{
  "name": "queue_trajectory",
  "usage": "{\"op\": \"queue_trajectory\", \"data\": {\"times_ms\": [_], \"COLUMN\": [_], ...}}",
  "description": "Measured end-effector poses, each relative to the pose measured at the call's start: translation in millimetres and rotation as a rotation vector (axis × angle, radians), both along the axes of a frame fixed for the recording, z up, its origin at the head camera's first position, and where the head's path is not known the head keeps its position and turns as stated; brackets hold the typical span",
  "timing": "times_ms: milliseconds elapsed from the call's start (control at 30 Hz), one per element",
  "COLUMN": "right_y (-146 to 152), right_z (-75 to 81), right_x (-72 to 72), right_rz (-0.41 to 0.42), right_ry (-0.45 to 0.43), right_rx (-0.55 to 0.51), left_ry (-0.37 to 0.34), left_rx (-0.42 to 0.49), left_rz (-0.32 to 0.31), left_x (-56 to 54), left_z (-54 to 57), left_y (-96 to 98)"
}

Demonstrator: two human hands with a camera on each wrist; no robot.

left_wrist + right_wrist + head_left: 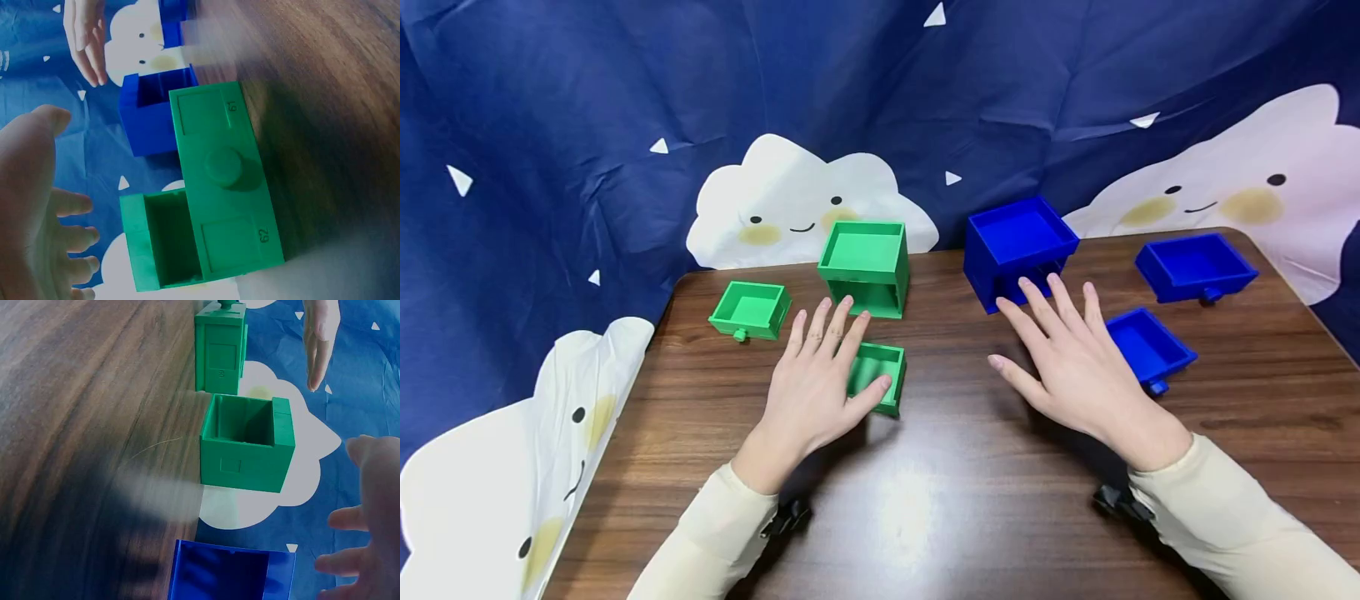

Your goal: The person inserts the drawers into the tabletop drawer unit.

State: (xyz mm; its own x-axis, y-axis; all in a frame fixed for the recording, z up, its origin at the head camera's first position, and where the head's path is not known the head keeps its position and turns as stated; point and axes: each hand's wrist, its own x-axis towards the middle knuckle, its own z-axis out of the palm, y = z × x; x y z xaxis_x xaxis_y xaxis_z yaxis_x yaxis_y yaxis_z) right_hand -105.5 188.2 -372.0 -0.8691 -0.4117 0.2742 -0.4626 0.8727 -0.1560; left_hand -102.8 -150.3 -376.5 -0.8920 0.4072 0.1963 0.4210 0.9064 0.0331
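Observation:
My left hand (pixel 820 379) hovers with fingers spread, partly covering a green drawer (pixel 891 379) on the table. Behind it stands the green cabinet (pixel 863 247), its front opening facing me. A second green drawer (pixel 751 308) lies to the left, knob toward me. My right hand (pixel 1075 371) is likewise spread, its fingertips overlapping the lower front of the blue cabinet (pixel 1022 233) in the head view. Beside that hand lies a blue drawer (pixel 1150 346), and another blue drawer (pixel 1197 267) sits farther right. The left wrist view shows the near green drawer's front (pixel 225 181) with a round knob. Neither hand holds anything.
The brown wooden table (pixel 940 500) extends beneath everything. A dark blue cloth (pixel 850 75) with white cloud faces hangs behind it and along the left side. Black wrist devices (pixel 786 518) show under both cuffs.

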Motion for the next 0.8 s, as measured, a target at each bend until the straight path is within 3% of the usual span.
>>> {"op": "queue_trajectory", "data": {"times_ms": [467, 667, 800], "right_y": [-3, -7, -7], "right_z": [2.8, 3.0, 2.7], "right_x": [-6.4, -12.2, -16.0], "right_rz": [0.051, 0.037, 0.022], "right_ry": [0.146, 0.125, 0.101], "right_rx": [-0.254, -0.313, -0.317], "left_ry": [0.111, 0.242, 0.289], "left_rx": [0.106, 0.206, 0.244], "left_rz": [-0.009, -0.033, -0.034], "left_x": [0.6, 1.1, 3.2], "left_z": [1.0, 2.2, 1.6], "left_y": [-6.9, -11.1, -13.5]}}
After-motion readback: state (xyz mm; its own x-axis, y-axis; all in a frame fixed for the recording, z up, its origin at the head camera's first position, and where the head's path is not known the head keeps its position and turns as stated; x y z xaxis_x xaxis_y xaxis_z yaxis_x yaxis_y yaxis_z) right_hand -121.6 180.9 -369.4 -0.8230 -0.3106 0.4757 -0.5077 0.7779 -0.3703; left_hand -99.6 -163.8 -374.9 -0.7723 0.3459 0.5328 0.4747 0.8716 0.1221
